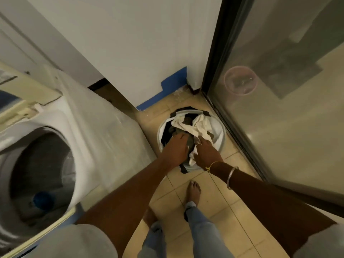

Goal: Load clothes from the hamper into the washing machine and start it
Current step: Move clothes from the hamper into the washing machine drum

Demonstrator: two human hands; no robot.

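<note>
Down on the tan tiled floor [210, 198], in the corner between the white wall and a sliding glass door [279, 90], stands the round laundry hamper [221, 133]. It has a pale soft rim with dark strap handles. It holds crumpled clothes: a cream cloth [200, 125] in loose folds on top and a dark grey garment [172, 131] beneath. Our left hand [176, 149] reaches in, its fingers bent down onto the grey garment; the fingertips are buried, so we cannot tell if it grips. Our right hand [206, 152], with a ring and thin bangles at the wrist, lies on the cream cloth, a fold running under the palm; we cannot tell if it pinches. Just left of the hamper sits the white top-loading washing machine [104, 123], its round drum [42, 174] open. Blue tape [167, 90] edges the wall base.
</note>
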